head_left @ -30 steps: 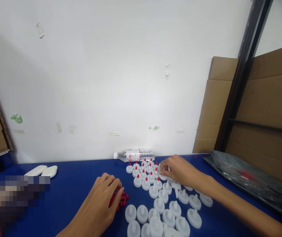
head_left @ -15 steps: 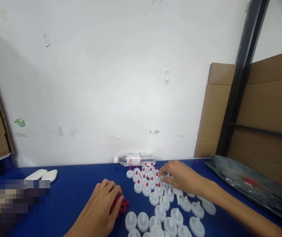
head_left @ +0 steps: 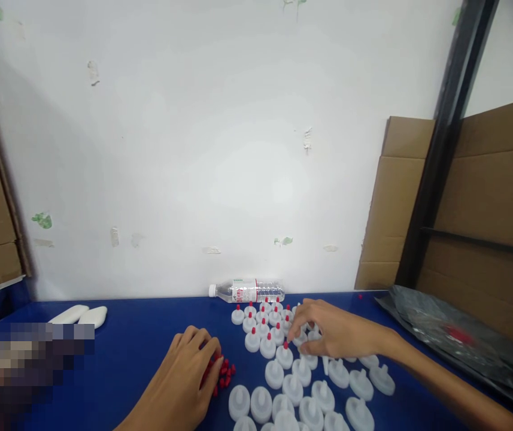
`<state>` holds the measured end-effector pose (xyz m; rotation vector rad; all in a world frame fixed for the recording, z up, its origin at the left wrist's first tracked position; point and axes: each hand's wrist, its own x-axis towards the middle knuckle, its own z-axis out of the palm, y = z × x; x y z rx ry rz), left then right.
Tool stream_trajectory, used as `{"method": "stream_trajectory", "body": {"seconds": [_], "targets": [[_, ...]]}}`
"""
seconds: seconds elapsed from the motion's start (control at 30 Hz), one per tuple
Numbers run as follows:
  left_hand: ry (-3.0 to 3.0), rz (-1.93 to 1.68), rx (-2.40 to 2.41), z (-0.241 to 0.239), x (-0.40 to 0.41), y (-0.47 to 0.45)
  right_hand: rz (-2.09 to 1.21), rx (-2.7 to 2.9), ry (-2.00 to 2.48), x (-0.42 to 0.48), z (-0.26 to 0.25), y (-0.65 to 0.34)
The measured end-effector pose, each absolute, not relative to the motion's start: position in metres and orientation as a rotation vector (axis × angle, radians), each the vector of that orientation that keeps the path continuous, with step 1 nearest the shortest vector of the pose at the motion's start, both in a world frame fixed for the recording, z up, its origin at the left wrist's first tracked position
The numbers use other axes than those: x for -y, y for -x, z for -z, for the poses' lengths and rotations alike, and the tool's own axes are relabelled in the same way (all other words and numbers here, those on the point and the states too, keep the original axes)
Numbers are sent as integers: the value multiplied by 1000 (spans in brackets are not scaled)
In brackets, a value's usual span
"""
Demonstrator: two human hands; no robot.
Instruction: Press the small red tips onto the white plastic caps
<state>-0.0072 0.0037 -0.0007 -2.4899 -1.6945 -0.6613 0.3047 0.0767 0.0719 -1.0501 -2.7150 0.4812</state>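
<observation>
The right hand (head_left: pixel 337 336) has slid closer, pinching a white cap (head_left: pixel 300 339). The left hand (head_left: pixel 183 378) curls over red tips (head_left: pixel 226 369); I cannot tell if it holds any. A bump could topple the standing caps (head_left: pixel 267 345).

Our right hand (head_left: pixel 334 336) has drawn back from the far rows of caps (head_left: pixel 265 323) toward the near edge of the bench (head_left: pixel 139 335), fingers now curled over nearer caps.

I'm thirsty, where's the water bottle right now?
In the head view, the water bottle lies on its side against the wall, centre, just behind the red-tipped caps.
</observation>
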Motion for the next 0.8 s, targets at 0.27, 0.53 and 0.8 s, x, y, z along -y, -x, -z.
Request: {"method": "stream_trajectory", "body": {"seconds": [0.27, 0.53, 0.8], "targets": [[2458, 678, 1669, -3, -2, 6, -543, 2677, 1016, -71, -71, -295], [2400, 700, 1654, -1, -2, 6, -485, 2571, 1013, -70, -60, -282], [2507, 846, 1308, -17, 14, -9, -379, 2475, 909, -30, -73, -268]]}}
